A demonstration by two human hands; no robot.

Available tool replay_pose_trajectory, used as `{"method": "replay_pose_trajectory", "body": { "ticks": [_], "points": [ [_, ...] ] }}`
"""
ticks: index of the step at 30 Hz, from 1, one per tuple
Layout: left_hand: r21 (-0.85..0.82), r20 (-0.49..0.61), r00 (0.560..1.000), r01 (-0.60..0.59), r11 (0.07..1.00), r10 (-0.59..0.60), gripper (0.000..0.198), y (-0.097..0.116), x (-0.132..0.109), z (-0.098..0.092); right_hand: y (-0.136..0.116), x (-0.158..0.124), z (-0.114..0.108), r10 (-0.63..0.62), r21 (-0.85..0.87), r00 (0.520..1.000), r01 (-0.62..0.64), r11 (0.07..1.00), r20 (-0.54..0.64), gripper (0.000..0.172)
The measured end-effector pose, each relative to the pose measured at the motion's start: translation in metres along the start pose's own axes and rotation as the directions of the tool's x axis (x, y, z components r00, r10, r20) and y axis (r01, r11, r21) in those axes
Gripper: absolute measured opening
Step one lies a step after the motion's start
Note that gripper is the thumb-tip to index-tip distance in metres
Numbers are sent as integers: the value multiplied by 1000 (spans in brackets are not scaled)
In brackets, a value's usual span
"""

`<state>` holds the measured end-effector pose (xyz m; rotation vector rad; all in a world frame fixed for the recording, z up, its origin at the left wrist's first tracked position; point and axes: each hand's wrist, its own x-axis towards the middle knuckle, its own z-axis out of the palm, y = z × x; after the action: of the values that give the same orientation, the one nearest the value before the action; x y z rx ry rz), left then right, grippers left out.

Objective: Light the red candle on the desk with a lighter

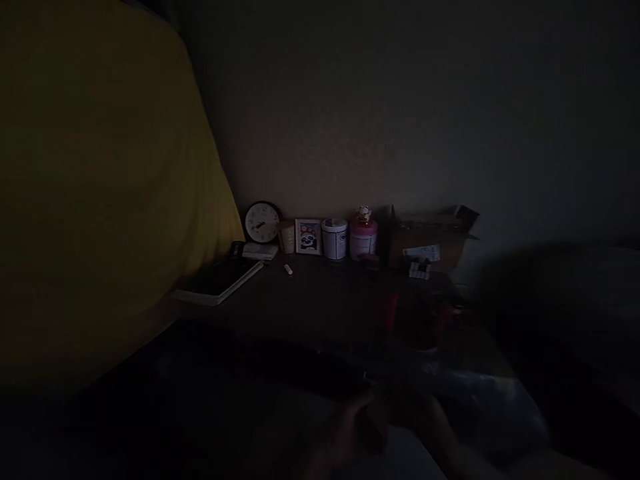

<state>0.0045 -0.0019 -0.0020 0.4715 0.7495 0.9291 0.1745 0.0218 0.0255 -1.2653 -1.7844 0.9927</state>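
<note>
Two hands: low at near edge, close together; left hand point(347, 417) and right hand point(425, 413), dim and blurred. Finger closure: cannot tell for either, too dark.
Long black item point(310, 368): at the hands, runs from beside left fingers toward far left, lying slantwise; whether gripped or just touched, cannot tell.
Black item look: elongated, near-solid black, edges melting into shadow, couple of tiny pale glints along upper side and by hand end; material unclear.
Red-sided object point(393, 312): beyond the hands, on the right; dark middle, blurred.
Table point(310, 300): dark top, glossy sheen at near right.
Small white piece point(288, 269): far part of table, left of middle.
Thick book-like slab point(220, 283): left, dark top, pale edges.
Far row, left to right: round clock point(262, 223), tan cup point(287, 237), framed panda picture point(308, 237), white tub point(335, 240), pink tub point(363, 241) with cat figurine point(363, 214) on top.
Cardboard box point(425, 243): far right, flaps up, pale label on front.
Yellow cloth point(100, 180): large, fills left side.
Wall point(400, 120): far, grey, dim.
</note>
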Motion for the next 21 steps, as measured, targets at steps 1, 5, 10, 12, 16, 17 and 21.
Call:
{"method": "replay_pose_trajectory", "body": {
  "ticks": [1, 5, 10, 12, 16, 17, 21],
  "points": [
    [-18, -4, 1000, 18, 1000, -18, 38, -3, 0, 2, 5, 7, 0, 20, -16, 1000, -20, 1000, 4, 27],
    [6, -13, 1000, 5, 1000, -5, 45, -3, -1, 4, 9, 13, -1, 40, -69, 999, -39, 997, 21, 32],
    [124, -56, 986, -149, 981, 157, 33, -4, -4, 0, -4, 5, -2, -48, -178, 995, 63, 982, 87, 31],
    [166, -83, 979, -171, 971, 187, 34, -7, -3, -4, -2, 5, -2, -60, -200, 989, 86, 976, 133, 29],
    [245, -117, 972, -172, 954, 205, 35, -12, 0, -12, 5, 6, 1, -43, -243, 978, 93, 966, 203, 26],
    [260, -117, 974, -161, 952, 196, 35, -13, 0, -12, 6, 6, 2, -42, -245, 979, 91, 965, 199, 25],
    [326, -110, 977, -138, 935, 183, 35, -10, 1, -8, 3, 4, 3, -73, -204, 980, 111, 973, 184, 23]
  ]
}}
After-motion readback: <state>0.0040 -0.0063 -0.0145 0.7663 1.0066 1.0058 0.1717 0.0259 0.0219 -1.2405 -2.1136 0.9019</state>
